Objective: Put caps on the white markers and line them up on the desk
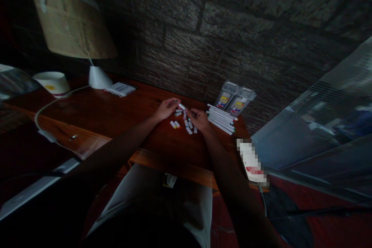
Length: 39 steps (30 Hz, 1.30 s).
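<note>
In the middle of the desk (162, 139), a short white marker cap (181, 106) spans the gap between my hands. My left hand (167, 109) pinches its left end, where a bit of green shows at the fingertips. The fingers of my right hand (199, 118) are closed at its other end; their exact grip is small and dark. Several loose caps (188, 130) lie under and in front of my hands, and two more with yellow and red ends (175, 124) lie side by side. Right of my right hand is a row of white markers (222, 120).
Clear plastic cases (236, 97) stand behind the markers against the stone wall (180, 38). At left are a flat set of pens (120, 89), a lamp (99, 77), a paper cup (54, 83) and a white cable (36, 114). A pixelated device (252, 161) rests at the right edge.
</note>
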Each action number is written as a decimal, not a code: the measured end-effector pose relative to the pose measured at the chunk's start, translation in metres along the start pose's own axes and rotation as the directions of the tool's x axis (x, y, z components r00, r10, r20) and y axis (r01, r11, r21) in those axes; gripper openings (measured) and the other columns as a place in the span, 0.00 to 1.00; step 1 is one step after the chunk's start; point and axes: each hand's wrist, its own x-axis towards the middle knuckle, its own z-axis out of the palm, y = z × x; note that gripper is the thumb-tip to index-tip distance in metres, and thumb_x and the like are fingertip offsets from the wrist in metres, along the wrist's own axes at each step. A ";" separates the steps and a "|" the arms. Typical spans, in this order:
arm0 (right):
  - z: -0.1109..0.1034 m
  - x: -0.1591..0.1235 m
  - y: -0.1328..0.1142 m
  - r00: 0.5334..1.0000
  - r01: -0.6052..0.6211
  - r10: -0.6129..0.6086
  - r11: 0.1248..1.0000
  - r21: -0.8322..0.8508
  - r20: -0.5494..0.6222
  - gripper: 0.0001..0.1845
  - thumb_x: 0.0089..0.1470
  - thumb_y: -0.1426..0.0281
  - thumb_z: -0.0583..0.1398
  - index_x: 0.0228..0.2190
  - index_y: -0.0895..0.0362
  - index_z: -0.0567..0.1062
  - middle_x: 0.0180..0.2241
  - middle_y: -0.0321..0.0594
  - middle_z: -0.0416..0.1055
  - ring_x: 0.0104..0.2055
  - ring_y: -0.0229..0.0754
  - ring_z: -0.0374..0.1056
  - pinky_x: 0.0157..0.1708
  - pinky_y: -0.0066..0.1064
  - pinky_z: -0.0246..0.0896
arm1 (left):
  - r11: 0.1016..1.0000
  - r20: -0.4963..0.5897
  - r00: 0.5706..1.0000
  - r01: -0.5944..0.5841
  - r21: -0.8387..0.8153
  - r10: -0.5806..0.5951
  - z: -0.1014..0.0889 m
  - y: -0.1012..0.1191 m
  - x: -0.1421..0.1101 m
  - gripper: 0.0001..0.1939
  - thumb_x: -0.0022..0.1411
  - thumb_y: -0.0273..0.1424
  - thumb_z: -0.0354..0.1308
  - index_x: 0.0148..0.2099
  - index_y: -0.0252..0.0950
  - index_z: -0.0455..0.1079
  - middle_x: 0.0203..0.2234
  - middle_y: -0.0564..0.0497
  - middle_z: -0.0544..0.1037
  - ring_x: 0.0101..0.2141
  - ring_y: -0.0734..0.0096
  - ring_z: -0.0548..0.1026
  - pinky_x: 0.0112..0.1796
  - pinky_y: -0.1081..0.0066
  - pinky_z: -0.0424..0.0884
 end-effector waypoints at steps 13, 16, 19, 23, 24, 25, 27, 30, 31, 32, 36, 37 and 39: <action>0.000 0.000 0.000 0.999 0.018 -0.018 1.000 -0.002 0.027 0.21 0.60 0.53 0.57 0.28 0.54 0.79 0.26 0.34 0.76 0.30 0.37 0.70 0.31 0.25 0.60 | 0.998 0.023 0.998 -0.055 -0.004 0.055 -0.001 0.000 0.001 0.19 0.60 0.43 0.61 0.46 0.34 0.72 0.23 0.55 0.73 0.19 0.80 0.63 0.21 0.76 0.59; -0.002 -0.001 -0.003 0.999 0.016 -0.015 1.000 -0.013 0.039 0.22 0.61 0.53 0.56 0.27 0.54 0.79 0.25 0.34 0.75 0.27 0.35 0.69 0.30 0.25 0.58 | 0.998 0.050 0.997 -0.062 -0.019 0.063 0.000 0.001 -0.001 0.18 0.61 0.41 0.61 0.48 0.36 0.72 0.21 0.57 0.69 0.18 0.80 0.61 0.20 0.77 0.57; -0.002 -0.001 -0.003 0.999 0.020 -0.020 1.000 -0.010 0.027 0.21 0.61 0.54 0.56 0.27 0.54 0.78 0.25 0.33 0.75 0.28 0.35 0.69 0.30 0.25 0.58 | 0.999 0.048 0.998 -0.048 -0.012 0.049 -0.001 0.002 -0.002 0.18 0.60 0.40 0.62 0.50 0.36 0.72 0.23 0.56 0.70 0.19 0.79 0.63 0.21 0.77 0.58; -0.001 -0.001 -0.001 0.999 0.039 -0.039 0.999 -0.002 0.027 0.22 0.61 0.53 0.56 0.26 0.54 0.78 0.23 0.33 0.74 0.27 0.35 0.69 0.30 0.25 0.58 | 1.000 0.057 0.998 -0.026 0.007 0.025 -0.002 0.002 -0.003 0.17 0.60 0.38 0.61 0.49 0.36 0.73 0.25 0.54 0.71 0.21 0.78 0.65 0.23 0.75 0.60; -0.001 -0.001 0.000 0.999 0.045 -0.045 0.999 -0.002 0.024 0.22 0.61 0.53 0.56 0.26 0.54 0.78 0.24 0.33 0.74 0.27 0.35 0.69 0.31 0.25 0.58 | 1.000 0.060 0.998 -0.022 0.005 0.021 -0.002 0.003 -0.003 0.16 0.61 0.38 0.61 0.49 0.37 0.73 0.25 0.54 0.71 0.21 0.78 0.66 0.23 0.75 0.60; -0.001 -0.001 0.000 0.999 0.048 -0.048 0.999 -0.001 0.021 0.22 0.61 0.53 0.56 0.26 0.54 0.78 0.24 0.33 0.74 0.27 0.35 0.69 0.31 0.25 0.58 | 1.000 0.061 0.998 -0.018 0.001 0.018 -0.002 0.003 -0.004 0.16 0.61 0.38 0.61 0.49 0.37 0.73 0.26 0.54 0.72 0.22 0.78 0.66 0.23 0.75 0.61; -0.001 -0.001 0.001 0.999 0.041 -0.041 0.999 0.003 0.020 0.22 0.61 0.53 0.56 0.26 0.54 0.78 0.23 0.33 0.74 0.27 0.35 0.69 0.29 0.25 0.57 | 1.000 0.060 0.998 -0.013 -0.012 0.013 -0.002 0.003 -0.004 0.15 0.61 0.37 0.61 0.49 0.37 0.74 0.27 0.53 0.73 0.22 0.78 0.66 0.24 0.76 0.61; -0.001 -0.001 0.000 0.999 0.015 -0.015 1.000 0.009 0.031 0.24 0.60 0.51 0.55 0.26 0.55 0.78 0.22 0.34 0.73 0.26 0.35 0.68 0.27 0.25 0.56 | 1.000 0.061 0.998 -0.016 -0.015 0.017 -0.003 0.002 -0.003 0.16 0.61 0.36 0.61 0.50 0.38 0.74 0.28 0.53 0.74 0.23 0.78 0.67 0.24 0.76 0.62; -0.001 -0.001 0.000 0.999 0.003 -0.004 1.000 0.012 0.035 0.24 0.60 0.50 0.55 0.26 0.55 0.78 0.22 0.34 0.73 0.25 0.35 0.68 0.26 0.25 0.56 | 1.000 0.061 0.998 -0.018 -0.011 0.018 -0.003 0.002 -0.003 0.16 0.61 0.37 0.61 0.50 0.38 0.74 0.28 0.52 0.74 0.23 0.78 0.67 0.24 0.76 0.62; -0.001 -0.001 0.000 0.999 -0.009 0.008 1.000 0.015 0.035 0.25 0.60 0.50 0.54 0.26 0.55 0.78 0.22 0.34 0.72 0.25 0.35 0.67 0.26 0.24 0.56 | 1.000 0.061 0.998 -0.018 -0.006 0.018 -0.003 0.002 -0.003 0.16 0.61 0.37 0.61 0.50 0.38 0.74 0.28 0.52 0.75 0.23 0.78 0.67 0.24 0.76 0.63; 0.000 0.002 0.003 0.998 -0.058 0.058 0.998 0.026 -0.004 0.29 0.60 0.46 0.53 0.25 0.56 0.77 0.20 0.35 0.71 0.25 0.35 0.66 0.24 0.24 0.56 | 1.000 0.067 0.998 -0.003 -0.009 0.004 -0.003 0.002 -0.002 0.16 0.62 0.37 0.61 0.51 0.38 0.74 0.29 0.52 0.75 0.24 0.77 0.68 0.25 0.75 0.64; 0.001 0.002 0.004 0.998 -0.063 0.063 0.998 0.022 -0.017 0.30 0.59 0.46 0.52 0.24 0.56 0.77 0.20 0.35 0.71 0.25 0.35 0.66 0.24 0.25 0.56 | 1.000 0.070 0.998 0.000 -0.015 0.001 -0.003 0.001 -0.002 0.16 0.62 0.37 0.60 0.51 0.38 0.74 0.29 0.52 0.75 0.24 0.77 0.68 0.26 0.75 0.64; 0.001 0.003 0.007 0.997 -0.065 0.065 0.998 0.013 -0.037 0.31 0.59 0.45 0.52 0.23 0.56 0.76 0.20 0.36 0.71 0.25 0.36 0.66 0.24 0.25 0.56 | 1.000 0.076 0.997 0.002 -0.026 0.000 -0.003 0.001 -0.002 0.16 0.62 0.37 0.60 0.52 0.38 0.74 0.30 0.52 0.75 0.24 0.77 0.68 0.26 0.74 0.64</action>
